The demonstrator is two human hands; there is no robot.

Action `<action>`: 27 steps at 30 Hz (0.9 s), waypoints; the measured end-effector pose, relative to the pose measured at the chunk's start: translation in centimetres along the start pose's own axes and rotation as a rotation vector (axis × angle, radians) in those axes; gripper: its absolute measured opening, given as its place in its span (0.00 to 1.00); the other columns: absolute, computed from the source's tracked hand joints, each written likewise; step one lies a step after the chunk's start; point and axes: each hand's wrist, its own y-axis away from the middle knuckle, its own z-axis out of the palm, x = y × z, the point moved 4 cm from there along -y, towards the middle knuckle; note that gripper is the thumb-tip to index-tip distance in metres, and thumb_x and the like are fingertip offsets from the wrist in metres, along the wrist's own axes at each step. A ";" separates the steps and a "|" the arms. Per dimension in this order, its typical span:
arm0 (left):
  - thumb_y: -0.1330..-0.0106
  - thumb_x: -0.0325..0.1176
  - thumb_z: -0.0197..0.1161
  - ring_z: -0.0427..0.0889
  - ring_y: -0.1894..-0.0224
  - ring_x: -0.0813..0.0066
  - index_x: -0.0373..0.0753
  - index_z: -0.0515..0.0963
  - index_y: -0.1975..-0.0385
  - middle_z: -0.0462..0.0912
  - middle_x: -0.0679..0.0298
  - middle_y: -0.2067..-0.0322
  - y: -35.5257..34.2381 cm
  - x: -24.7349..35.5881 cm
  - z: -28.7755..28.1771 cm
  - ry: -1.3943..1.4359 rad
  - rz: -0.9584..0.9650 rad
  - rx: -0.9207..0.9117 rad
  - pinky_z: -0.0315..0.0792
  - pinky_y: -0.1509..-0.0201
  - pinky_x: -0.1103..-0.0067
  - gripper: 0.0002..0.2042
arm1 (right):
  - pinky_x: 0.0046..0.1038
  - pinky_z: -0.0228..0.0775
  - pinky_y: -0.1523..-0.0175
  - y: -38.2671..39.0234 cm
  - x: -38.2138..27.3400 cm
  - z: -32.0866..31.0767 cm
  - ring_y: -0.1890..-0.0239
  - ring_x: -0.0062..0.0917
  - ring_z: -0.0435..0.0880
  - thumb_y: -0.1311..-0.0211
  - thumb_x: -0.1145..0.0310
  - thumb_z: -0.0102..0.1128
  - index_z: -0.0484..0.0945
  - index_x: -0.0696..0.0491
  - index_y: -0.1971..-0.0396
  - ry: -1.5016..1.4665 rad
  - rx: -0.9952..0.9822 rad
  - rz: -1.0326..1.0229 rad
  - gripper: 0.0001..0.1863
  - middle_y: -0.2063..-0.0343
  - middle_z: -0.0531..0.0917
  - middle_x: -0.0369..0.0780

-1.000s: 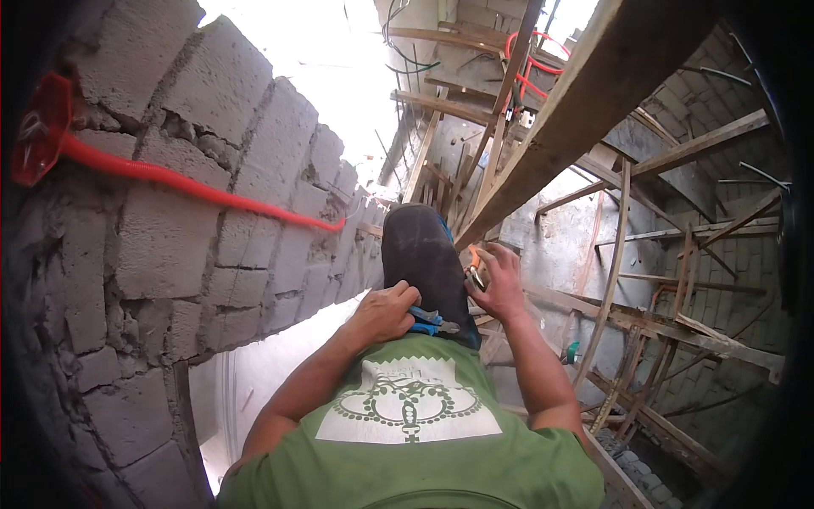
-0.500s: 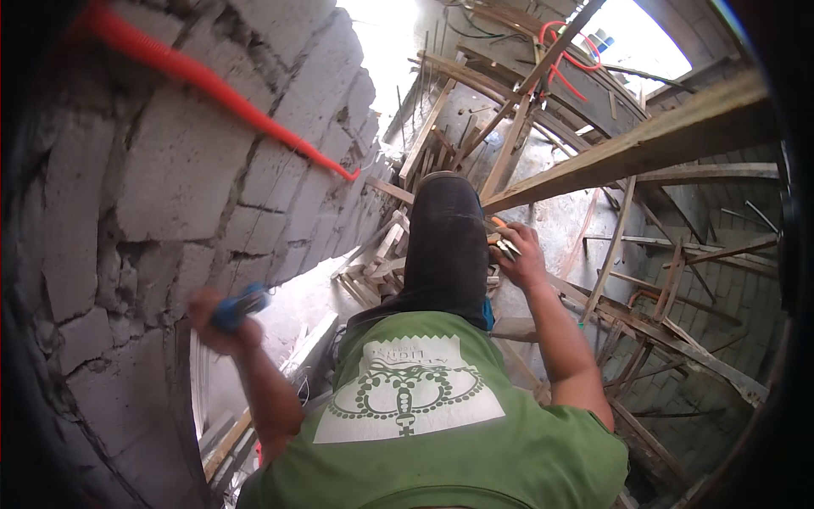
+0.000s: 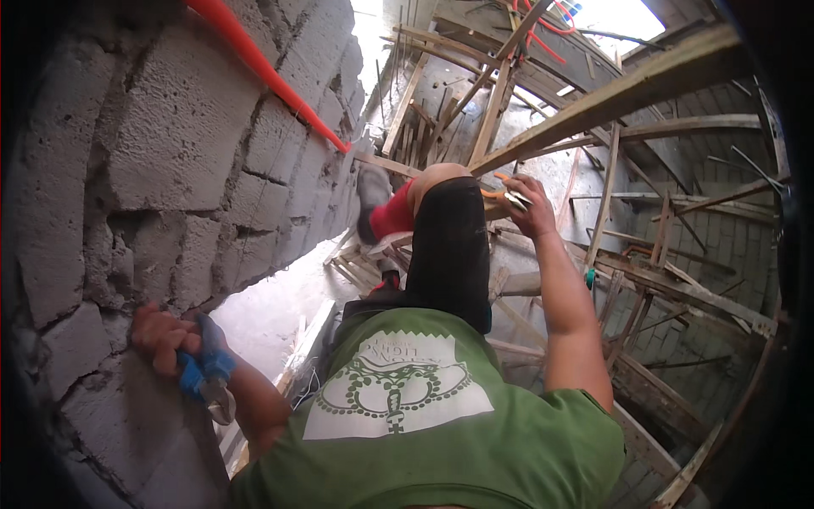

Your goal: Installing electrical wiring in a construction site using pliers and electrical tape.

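My left hand (image 3: 167, 339) is closed around blue-handled pliers (image 3: 203, 371), its knuckles up against the rough block wall (image 3: 182, 170). The metal jaws point down toward my forearm. On the right, my right hand (image 3: 530, 206) grips an orange-handled hand tool (image 3: 514, 200) that looks like pliers, beside my raised knee and a timber beam. Its fingers partly hide the tool. My bent leg (image 3: 449, 237) in dark shorts rises in the middle, and a grey shoe (image 3: 373, 199) with a red sock is by the wall.
A red corrugated conduit (image 3: 271, 76) comes out of the wall at upper left. A thick timber beam (image 3: 610, 102) slants across the upper right. Wooden props and braces (image 3: 661, 297) stand at right, with loose timber below. More red tubing (image 3: 543, 38) hangs at the top.
My left hand has moved left and down to the wall with the blue-handled pliers. My leg has lifted, bringing the shoe and red sock into view. My right hand has risen slightly.
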 end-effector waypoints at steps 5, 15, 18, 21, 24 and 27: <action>0.25 0.36 0.47 0.71 0.71 0.67 0.42 0.64 0.67 0.69 0.62 0.76 -0.8 0.7 1.0 0.063 0.041 0.055 0.75 0.60 0.61 0.08 | 0.38 0.72 0.40 0.2 0.2 -0.2 0.45 0.41 0.78 0.42 0.59 0.70 0.81 0.46 0.50 0.055 0.001 0.002 0.19 0.48 0.80 0.40; 0.40 0.26 0.57 0.73 0.69 0.64 0.41 0.67 0.65 0.70 0.61 0.74 1.4 -0.6 0.7 0.224 0.016 0.020 0.76 0.56 0.57 0.07 | 0.38 0.69 0.38 0.5 1.1 0.9 0.44 0.41 0.76 0.40 0.51 0.66 0.82 0.45 0.49 0.036 -0.064 0.101 0.21 0.49 0.80 0.39; 0.40 0.26 0.58 0.76 0.67 0.59 0.41 0.68 0.64 0.71 0.60 0.73 1.2 0.0 0.3 0.132 0.007 0.027 0.77 0.56 0.56 0.07 | 0.37 0.68 0.36 1.0 0.0 0.5 0.41 0.40 0.75 0.39 0.52 0.66 0.84 0.48 0.52 -0.004 -0.035 0.095 0.20 0.46 0.79 0.41; 0.38 0.29 0.59 0.76 0.69 0.59 0.40 0.68 0.65 0.71 0.60 0.73 0.3 0.4 0.3 0.206 0.015 -0.013 0.77 0.57 0.57 0.07 | 0.37 0.67 0.34 1.2 -0.3 0.7 0.40 0.41 0.75 0.40 0.56 0.69 0.85 0.49 0.54 -0.090 0.021 0.097 0.18 0.43 0.79 0.42; 0.33 0.35 0.59 0.75 0.71 0.60 0.39 0.69 0.65 0.72 0.59 0.73 -0.3 0.6 0.5 0.203 -0.007 -0.052 0.77 0.58 0.59 0.08 | 0.35 0.66 0.33 1.3 0.3 0.7 0.38 0.39 0.73 0.43 0.63 0.72 0.84 0.52 0.53 -0.146 0.003 0.178 0.18 0.43 0.79 0.41; 0.32 0.38 0.61 0.77 0.69 0.59 0.40 0.70 0.66 0.74 0.59 0.73 1.0 1.3 1.2 0.370 -0.147 -0.090 0.76 0.59 0.62 0.10 | 0.34 0.68 0.33 1.2 1.1 1.0 0.37 0.39 0.72 0.43 0.64 0.72 0.85 0.51 0.54 -0.174 0.019 0.197 0.17 0.42 0.78 0.41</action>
